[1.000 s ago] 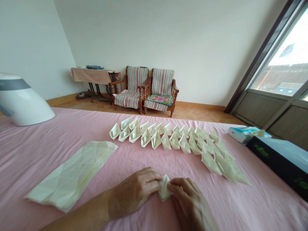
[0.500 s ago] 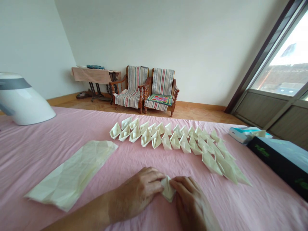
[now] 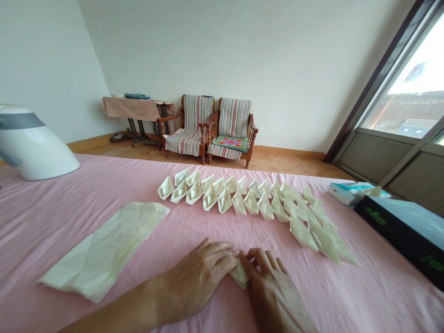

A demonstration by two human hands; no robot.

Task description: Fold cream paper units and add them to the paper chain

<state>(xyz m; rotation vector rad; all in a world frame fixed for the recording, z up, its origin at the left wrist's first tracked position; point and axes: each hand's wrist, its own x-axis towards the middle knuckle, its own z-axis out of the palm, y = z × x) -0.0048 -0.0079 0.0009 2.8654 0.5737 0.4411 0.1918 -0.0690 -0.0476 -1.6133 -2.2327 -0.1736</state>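
Note:
A small piece of folded cream paper (image 3: 240,274) lies on the pink cloth, partly covered by my fingers. My left hand (image 3: 204,270) presses on its left side with fingers together. On the other side, the thumb and curled fingers of my right hand (image 3: 268,277) grip its upper right edge. Beyond my hands stand rows of folded paper boats (image 3: 225,200), several deep, bunched closer together at the right. A stack of creased cream paper sheets (image 3: 104,249) lies flat to the left of my left arm.
A white kettle-like vessel with a grey band (image 3: 48,152) stands at the far left. At the right are a black box (image 3: 391,226) and a blue-and-white tissue pack (image 3: 350,192). Two wooden armchairs (image 3: 197,120) stand by the wall past the pink cloth (image 3: 138,175).
My right hand has shifted slightly up and left over the folded paper, its fingers more curled. My left fingers now cover more of the paper's upper part.

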